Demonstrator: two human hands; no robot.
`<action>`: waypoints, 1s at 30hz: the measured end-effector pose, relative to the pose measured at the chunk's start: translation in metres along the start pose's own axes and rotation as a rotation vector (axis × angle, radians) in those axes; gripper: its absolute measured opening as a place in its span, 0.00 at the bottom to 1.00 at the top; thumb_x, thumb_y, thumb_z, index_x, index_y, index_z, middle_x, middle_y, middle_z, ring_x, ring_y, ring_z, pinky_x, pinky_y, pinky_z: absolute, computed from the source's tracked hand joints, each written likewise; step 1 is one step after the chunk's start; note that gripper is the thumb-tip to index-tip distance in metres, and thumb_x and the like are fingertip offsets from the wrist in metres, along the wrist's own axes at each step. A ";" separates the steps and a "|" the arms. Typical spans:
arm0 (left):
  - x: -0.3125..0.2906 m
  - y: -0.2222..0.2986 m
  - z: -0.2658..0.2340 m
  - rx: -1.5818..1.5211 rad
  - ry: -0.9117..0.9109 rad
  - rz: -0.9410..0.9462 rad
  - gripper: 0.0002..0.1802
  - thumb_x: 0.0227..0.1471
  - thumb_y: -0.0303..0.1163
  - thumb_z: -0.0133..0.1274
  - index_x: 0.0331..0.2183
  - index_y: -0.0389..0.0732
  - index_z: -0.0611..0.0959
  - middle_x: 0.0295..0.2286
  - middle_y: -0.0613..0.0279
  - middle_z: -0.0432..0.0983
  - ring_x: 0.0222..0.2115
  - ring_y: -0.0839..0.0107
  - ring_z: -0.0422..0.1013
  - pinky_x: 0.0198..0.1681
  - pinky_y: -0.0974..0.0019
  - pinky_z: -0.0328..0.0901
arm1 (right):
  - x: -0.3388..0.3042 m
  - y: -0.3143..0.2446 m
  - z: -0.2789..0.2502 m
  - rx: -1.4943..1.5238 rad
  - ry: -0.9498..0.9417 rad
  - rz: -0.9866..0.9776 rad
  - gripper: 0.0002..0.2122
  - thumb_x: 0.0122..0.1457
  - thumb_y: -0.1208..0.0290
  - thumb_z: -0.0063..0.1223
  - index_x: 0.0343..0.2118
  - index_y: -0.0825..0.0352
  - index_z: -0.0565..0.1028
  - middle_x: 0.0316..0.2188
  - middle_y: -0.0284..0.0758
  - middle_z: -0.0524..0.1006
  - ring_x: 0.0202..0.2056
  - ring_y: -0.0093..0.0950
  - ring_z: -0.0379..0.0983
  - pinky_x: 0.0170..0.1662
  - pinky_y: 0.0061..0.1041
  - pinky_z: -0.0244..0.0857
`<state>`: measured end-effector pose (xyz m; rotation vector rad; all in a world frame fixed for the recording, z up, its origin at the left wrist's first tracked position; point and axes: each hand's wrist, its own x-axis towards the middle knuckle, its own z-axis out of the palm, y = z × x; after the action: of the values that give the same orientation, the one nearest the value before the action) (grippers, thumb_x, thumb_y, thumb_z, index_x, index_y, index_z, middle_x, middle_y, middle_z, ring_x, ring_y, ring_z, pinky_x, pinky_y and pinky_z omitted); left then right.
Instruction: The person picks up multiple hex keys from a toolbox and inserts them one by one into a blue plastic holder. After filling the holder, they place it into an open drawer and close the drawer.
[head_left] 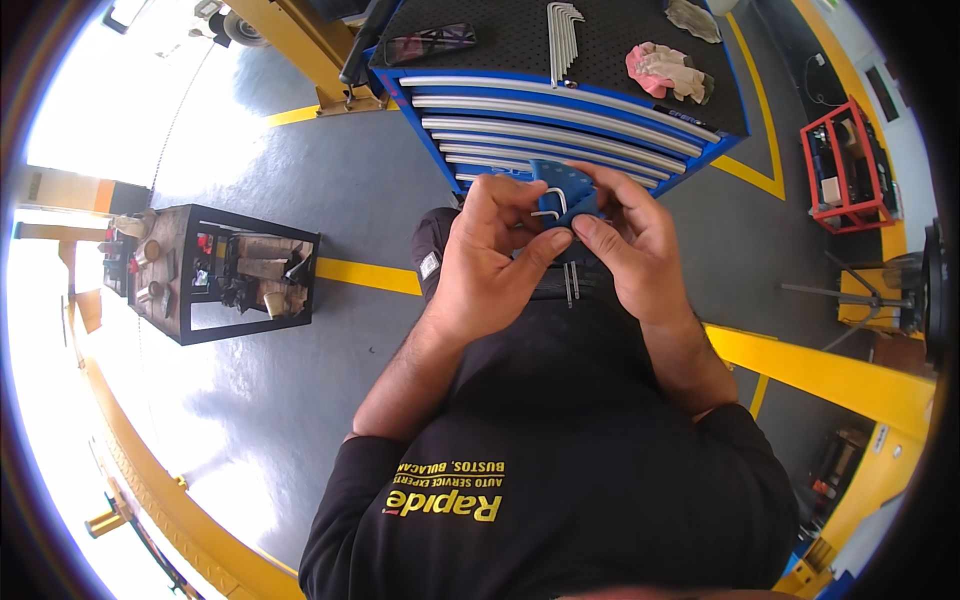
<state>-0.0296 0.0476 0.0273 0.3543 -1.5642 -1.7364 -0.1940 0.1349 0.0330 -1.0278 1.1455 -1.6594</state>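
Note:
Both hands meet in front of my chest around a small blue plastic hex-key holder (562,185). My left hand (492,255) grips it from the left, thumb pressed up against its lower edge. My right hand (632,250) holds it from the right, fingers curled over its top. A small bent hex key (551,203) sits in the holder between my fingertips, and the thin ends of a few keys (571,282) hang below. Several longer loose hex keys (562,35) lie on top of the blue tool cabinet (560,115) just ahead.
On the cabinet's black top lie safety glasses (428,43) and a pair of pink work gloves (668,72). A black open-frame cart (225,275) with parts stands at left, a red cart (848,165) at right. Yellow lines and a yellow lift beam (830,375) cross the grey floor.

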 end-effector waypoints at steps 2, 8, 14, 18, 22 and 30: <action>0.000 -0.001 0.001 0.022 -0.001 0.006 0.24 0.59 0.12 0.57 0.52 0.38 0.67 0.50 0.56 0.70 0.52 0.67 0.73 0.54 0.63 0.72 | -0.002 0.001 0.003 0.016 0.022 -0.009 0.22 0.65 0.79 0.59 0.62 0.72 0.71 0.38 0.26 0.70 0.38 0.12 0.66 0.40 0.13 0.65; -0.001 -0.004 0.003 0.048 0.015 0.022 0.22 0.59 0.12 0.56 0.50 0.38 0.67 0.48 0.55 0.69 0.51 0.67 0.74 0.54 0.63 0.73 | -0.003 0.006 0.004 -0.002 0.031 -0.055 0.22 0.66 0.78 0.59 0.62 0.73 0.71 0.39 0.26 0.70 0.38 0.12 0.66 0.40 0.13 0.64; -0.002 -0.012 0.006 0.042 0.072 0.082 0.19 0.60 0.18 0.61 0.48 0.35 0.70 0.44 0.58 0.71 0.43 0.74 0.75 0.46 0.69 0.75 | -0.003 0.009 0.002 0.016 0.045 -0.049 0.21 0.66 0.79 0.58 0.61 0.73 0.72 0.39 0.27 0.69 0.39 0.12 0.65 0.40 0.13 0.63; -0.003 -0.016 0.006 0.056 0.085 0.102 0.19 0.59 0.18 0.62 0.47 0.34 0.72 0.45 0.57 0.71 0.43 0.74 0.76 0.46 0.68 0.75 | -0.003 0.008 0.002 0.044 0.039 -0.044 0.20 0.67 0.79 0.57 0.61 0.73 0.72 0.39 0.27 0.69 0.39 0.12 0.65 0.41 0.13 0.64; -0.005 -0.016 0.005 0.058 0.091 0.100 0.18 0.59 0.18 0.63 0.47 0.34 0.72 0.45 0.56 0.72 0.44 0.73 0.76 0.46 0.68 0.76 | -0.003 0.008 0.003 0.067 0.035 -0.043 0.20 0.67 0.79 0.57 0.61 0.73 0.72 0.40 0.27 0.69 0.40 0.12 0.65 0.42 0.13 0.64; -0.004 -0.009 0.006 0.087 0.051 0.095 0.20 0.59 0.12 0.58 0.49 0.36 0.69 0.46 0.55 0.72 0.47 0.70 0.75 0.50 0.67 0.74 | -0.002 0.010 0.004 0.089 0.037 -0.054 0.21 0.67 0.80 0.56 0.62 0.73 0.71 0.41 0.27 0.69 0.40 0.13 0.65 0.42 0.13 0.64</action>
<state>-0.0343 0.0541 0.0189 0.3589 -1.5969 -1.5793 -0.1875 0.1339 0.0237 -0.9829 1.0661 -1.7632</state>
